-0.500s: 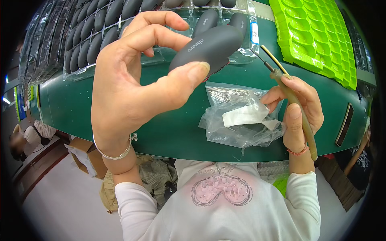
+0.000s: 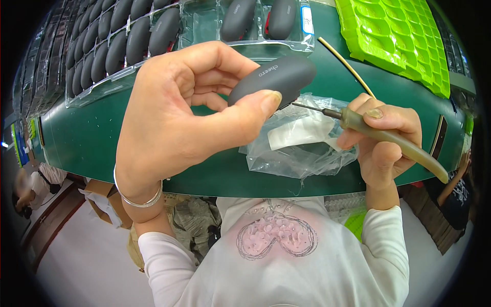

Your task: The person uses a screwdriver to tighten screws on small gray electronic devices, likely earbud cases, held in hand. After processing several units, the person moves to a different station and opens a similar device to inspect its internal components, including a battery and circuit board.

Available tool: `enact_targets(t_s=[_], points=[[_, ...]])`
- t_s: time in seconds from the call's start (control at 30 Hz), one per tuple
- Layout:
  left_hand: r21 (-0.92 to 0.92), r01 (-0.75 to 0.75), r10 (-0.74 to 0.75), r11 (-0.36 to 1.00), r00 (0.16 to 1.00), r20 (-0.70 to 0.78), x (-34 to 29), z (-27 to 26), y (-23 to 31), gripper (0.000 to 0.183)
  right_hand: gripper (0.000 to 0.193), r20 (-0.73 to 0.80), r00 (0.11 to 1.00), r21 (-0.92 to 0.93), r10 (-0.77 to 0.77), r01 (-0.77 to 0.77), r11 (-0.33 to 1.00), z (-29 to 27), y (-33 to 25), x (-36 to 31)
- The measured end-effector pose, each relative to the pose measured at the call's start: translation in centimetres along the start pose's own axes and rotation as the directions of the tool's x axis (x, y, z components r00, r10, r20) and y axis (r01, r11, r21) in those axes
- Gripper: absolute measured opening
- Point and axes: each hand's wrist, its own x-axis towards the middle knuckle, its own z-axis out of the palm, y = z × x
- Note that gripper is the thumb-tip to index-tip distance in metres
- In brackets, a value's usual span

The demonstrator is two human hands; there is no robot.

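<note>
Between the thumb and fingers of my left hand [image 2: 179, 120] is a dark grey oval plastic case [image 2: 273, 77], raised above the table with its smooth lettered side up. My right hand [image 2: 386, 135] is closed around the yellowish, slightly curved handle of a thin-tipped hand tool [image 2: 404, 141]. Its slender metal shaft points left, and the tip meets the lower right edge of the case; the exact contact spot is hidden. Beneath the tool lies a crumpled clear plastic bag [image 2: 286, 159] with a white label [image 2: 299, 134].
Clear trays [image 2: 204, 25] of similar grey cases [image 2: 238, 19] line the back left. A bright green moulded tray [image 2: 399, 46] stands at the back right. A thin yellowish stick [image 2: 348, 66] lies on the green table [image 2: 215, 179]. Cardboard box [image 2: 107, 202] at lower left; people sit at both sides.
The tool in my right hand has swung down and left, from pointing up to its tip touching the case. My left hand has lowered the case slightly. The view has shifted.
</note>
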Motion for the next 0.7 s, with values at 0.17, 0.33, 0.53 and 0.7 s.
enact_targets(t_s=[0.17, 0.33, 0.53, 0.7], points=[[-0.048, 0.070, -0.069, 0.996, 0.998, 0.015, -0.1, 0.3, 0.0, 0.024, 0.041, 0.106, 0.991, -0.179, -0.078, 0.096, 0.979, -0.1, -0.2, -0.1], [-0.014, 0.030, -0.030, 0.999, 0.999, 0.027, 0.0, 0.3, -0.1, 0.026, 0.042, 0.212, 0.973, -0.285, -0.092, 0.152, 0.946, -0.3, -0.3, -0.1], [0.081, -0.044, 0.041, 0.996, 0.998, 0.038, 0.0, 0.2, -0.7, 0.029, 0.048, 0.168, 0.986, -0.262, -0.020, 0.064, 0.963, -0.4, 0.1, -0.2], [0.092, -0.101, 0.099, 0.991, 0.995, 0.029, 0.1, 0.6, -1.1, 0.030, 0.047, 0.055, 0.993, -0.209, 0.107, -0.093, 0.973, 0.0, -0.3, -0.5]])
